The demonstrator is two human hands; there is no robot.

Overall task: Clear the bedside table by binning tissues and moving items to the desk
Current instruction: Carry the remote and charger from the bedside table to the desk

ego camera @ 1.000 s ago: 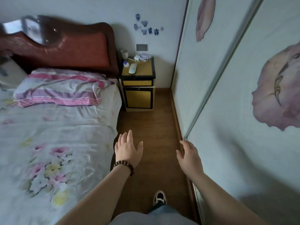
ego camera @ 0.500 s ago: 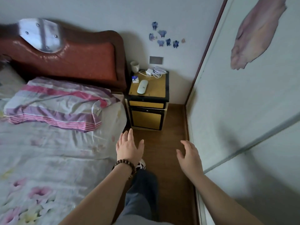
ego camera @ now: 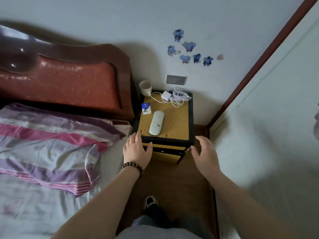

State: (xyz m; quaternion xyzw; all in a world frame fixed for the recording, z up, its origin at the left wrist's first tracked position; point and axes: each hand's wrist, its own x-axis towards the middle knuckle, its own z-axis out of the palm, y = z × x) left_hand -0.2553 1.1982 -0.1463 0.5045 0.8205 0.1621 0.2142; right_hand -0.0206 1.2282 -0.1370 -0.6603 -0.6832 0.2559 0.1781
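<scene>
The yellow-topped bedside table (ego camera: 177, 123) with a black rim stands against the wall in the corner. On it lie a white remote (ego camera: 156, 125), a small blue and white pack (ego camera: 146, 108), a white charger with a coiled cable (ego camera: 173, 97) and a white mug (ego camera: 145, 87) at the back left. My left hand (ego camera: 136, 149) hovers at the table's front left corner, fingers apart and empty. My right hand (ego camera: 204, 152) is spread open beside the front right corner, holding nothing.
The bed with a striped pillow (ego camera: 51, 145) and a red padded headboard (ego camera: 69, 83) fills the left. A white wardrobe door (ego camera: 267, 118) closes in the right. A narrow strip of wooden floor (ego camera: 176, 183) runs between them; my shoe (ego camera: 150, 202) is on it.
I have walked up the aisle to the bedside table. It is now close and right in front of both hands, which stay open and empty.
</scene>
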